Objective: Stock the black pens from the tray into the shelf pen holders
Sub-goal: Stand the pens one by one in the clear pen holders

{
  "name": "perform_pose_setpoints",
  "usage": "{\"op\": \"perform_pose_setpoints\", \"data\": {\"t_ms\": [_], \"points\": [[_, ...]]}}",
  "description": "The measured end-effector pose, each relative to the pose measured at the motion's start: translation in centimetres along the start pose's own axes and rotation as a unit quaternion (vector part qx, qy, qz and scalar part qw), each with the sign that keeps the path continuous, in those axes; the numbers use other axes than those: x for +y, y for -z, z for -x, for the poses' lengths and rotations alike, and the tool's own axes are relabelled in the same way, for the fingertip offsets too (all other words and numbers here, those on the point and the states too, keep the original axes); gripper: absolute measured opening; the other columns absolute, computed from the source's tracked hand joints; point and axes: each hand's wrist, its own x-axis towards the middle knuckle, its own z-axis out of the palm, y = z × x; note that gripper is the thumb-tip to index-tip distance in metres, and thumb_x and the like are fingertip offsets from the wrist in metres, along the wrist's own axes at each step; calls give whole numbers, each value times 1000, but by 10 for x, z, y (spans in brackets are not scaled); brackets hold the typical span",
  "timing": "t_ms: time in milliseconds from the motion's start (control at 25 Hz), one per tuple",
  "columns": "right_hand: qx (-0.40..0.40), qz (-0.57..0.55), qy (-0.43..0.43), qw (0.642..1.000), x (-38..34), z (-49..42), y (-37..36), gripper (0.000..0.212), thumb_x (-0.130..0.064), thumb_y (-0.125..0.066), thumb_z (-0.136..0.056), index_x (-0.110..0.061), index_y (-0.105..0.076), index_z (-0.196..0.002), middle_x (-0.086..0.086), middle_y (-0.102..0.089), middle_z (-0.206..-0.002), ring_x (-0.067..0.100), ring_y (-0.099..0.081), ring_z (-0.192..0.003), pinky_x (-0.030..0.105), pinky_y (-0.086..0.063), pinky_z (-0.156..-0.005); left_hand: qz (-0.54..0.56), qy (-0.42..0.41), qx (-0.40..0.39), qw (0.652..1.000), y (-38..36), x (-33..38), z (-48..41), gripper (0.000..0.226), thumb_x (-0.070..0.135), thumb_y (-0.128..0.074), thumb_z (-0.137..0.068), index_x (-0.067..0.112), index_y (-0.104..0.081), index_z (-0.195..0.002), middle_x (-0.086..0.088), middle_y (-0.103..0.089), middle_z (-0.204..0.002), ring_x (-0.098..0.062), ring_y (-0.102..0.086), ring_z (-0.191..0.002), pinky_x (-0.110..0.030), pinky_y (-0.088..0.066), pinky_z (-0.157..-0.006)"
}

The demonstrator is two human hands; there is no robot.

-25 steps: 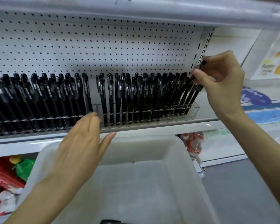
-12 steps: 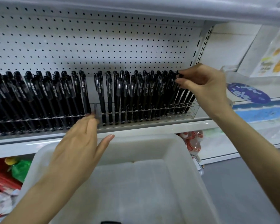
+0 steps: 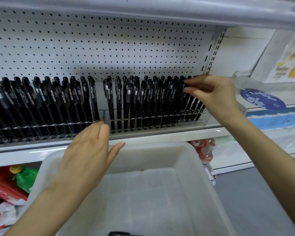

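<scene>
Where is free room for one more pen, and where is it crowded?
Free: the gap between the left holder's last pen and the right holder's first pen, above the left hand. Crowded: elsewhere, most by the right hand.

Glossy black plastic pens [image 3: 119, 99] stand in clear, shiny plastic pen holders [image 3: 160, 120] before a matt white perforated metal pegboard [image 3: 109, 48], above a smooth, glossy white shelf edge [image 3: 160, 134] and a near tray [image 3: 152, 155] of smooth, translucent white plastic.
</scene>
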Motion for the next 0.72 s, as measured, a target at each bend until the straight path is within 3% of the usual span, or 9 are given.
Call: {"op": "perform_pose_setpoints", "data": {"t_ms": [240, 360, 440, 520, 600, 720], "points": [[0, 90, 41, 995, -3, 4, 5, 27, -19, -72, -81, -17, -70, -107, -6, -68, -89, 12, -66, -79, 25, -54, -82, 45, 21, -22, 999, 7, 0, 7, 48, 49, -33, -93, 7, -55, -102, -13, -65, -107, -30, -64, -93, -39, -53, -75], [2, 143, 76, 987, -8, 7, 9, 28, -22, -69, -83, -12, -70, -109, -7, -64, -89, 11, -63, -77, 12, -50, -78, 67, 47, -39, 996, 10, 1, 18, 54, 55, -24, -91, 12, -56, -101, -5, -66, -96, -27, -64, -84, -35, -52, -67], [12, 139, 78, 987, -15, 14, 9, 27, -20, -68, -84, -13, -69, -111, -8, -64, -89, 9, -60, -76, 9, -48, -75, 73, 48, -73, 993, 12, 0, 20, 69, 63, -14, -86, 13, -56, -110, -5, -65, -104, -27, -61, -96, -36, -48, -81], [8, 84, 57, 995, -27, 31, 2, 24, -17, -69, -85, -18, -69, -109, -5, -67, -87, 8, -60, -74, 14, -49, -73, 73, 33, -122, 989, 14, -2, 26, 85, 69, -5, -79, 15, -47, -129, -6, -55, -128, -25, -47, -120, -34, -31, -103], [-57, -23, -5, 998, -45, 63, -16, 17, -12, -70, -84, -20, -70, -98, 1, -69, -79, 11, -64, -68, 22, -53, -67, 74, 7, -142, 987, 11, -5, 33, 88, 73, -9, -80, 15, -35, -140, -5, -43, -142, -21, -33, -132, -30, -15, -111], [-302, -76, -92, 946, -63, 127, -53, 8, -7, -72, -80, -13, -72, -86, 0, -70, -70, 12, -66, -59, 27, -56, -58, 97, -1, -127, 987, 4, -12, 43, 88, 72, -10, -82, 13, -32, -142, -6, -41, -142, -20, -31, -133, -33, -10, -113]]}}
